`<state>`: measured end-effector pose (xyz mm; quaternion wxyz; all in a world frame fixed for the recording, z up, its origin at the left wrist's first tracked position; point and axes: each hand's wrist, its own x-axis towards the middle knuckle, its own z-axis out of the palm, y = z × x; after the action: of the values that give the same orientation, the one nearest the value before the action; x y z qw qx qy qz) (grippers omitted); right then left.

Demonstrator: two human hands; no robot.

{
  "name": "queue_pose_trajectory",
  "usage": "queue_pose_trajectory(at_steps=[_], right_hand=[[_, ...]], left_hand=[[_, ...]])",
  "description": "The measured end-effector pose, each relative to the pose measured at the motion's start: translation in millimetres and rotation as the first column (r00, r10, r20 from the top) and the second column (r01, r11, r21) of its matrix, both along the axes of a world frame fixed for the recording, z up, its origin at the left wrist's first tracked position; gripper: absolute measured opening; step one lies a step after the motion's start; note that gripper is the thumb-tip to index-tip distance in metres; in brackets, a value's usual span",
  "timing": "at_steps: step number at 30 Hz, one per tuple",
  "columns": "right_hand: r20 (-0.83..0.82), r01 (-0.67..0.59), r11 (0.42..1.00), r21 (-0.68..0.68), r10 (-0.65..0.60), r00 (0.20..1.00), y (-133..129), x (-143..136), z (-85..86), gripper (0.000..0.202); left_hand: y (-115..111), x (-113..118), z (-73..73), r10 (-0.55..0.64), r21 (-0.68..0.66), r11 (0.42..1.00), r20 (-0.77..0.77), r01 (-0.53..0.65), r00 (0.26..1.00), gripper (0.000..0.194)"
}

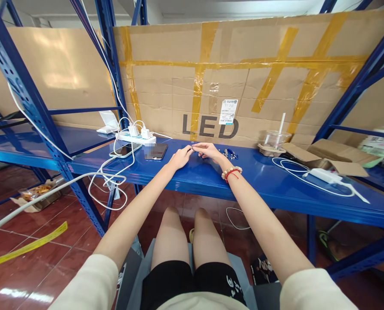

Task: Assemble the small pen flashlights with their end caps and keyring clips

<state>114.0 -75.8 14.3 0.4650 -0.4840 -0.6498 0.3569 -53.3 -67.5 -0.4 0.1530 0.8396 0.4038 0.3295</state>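
Note:
Both my hands meet over the blue metal shelf (253, 172), fingertips nearly touching. My left hand (181, 157) is closed in a pinch on something tiny and dark. From the other side, my right hand (208, 150) also pinches at that spot, its wrist wearing a beaded bracelet. What lies between the fingers is too small to name. Just beyond my right hand sits a small heap of blue and silvery parts (230, 153). Left of my left hand lies a dark phone (160, 151), and further left a second phone (125, 150) with a pale edge.
A white power strip (135, 137) with plugged chargers stands at the back left, its cables looping over the shelf's front edge. To the right are a plastic cup with a straw (276, 138), an open cardboard box (334, 155) and a white adapter (325, 175). A large carton (166, 94) walls the back.

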Motion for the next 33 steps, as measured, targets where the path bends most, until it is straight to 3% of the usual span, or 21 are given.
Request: queue_pose_trajectory(at_steps=[33], right_hand=[[-0.031,-0.055,0.998,-0.01,0.055,0.998,0.3,3.7,-2.3,0.038]], left_hand=[[1.8,-0.2,-0.7,-0.03,0.008,1.0,0.034,0.029,0.999,0.031]])
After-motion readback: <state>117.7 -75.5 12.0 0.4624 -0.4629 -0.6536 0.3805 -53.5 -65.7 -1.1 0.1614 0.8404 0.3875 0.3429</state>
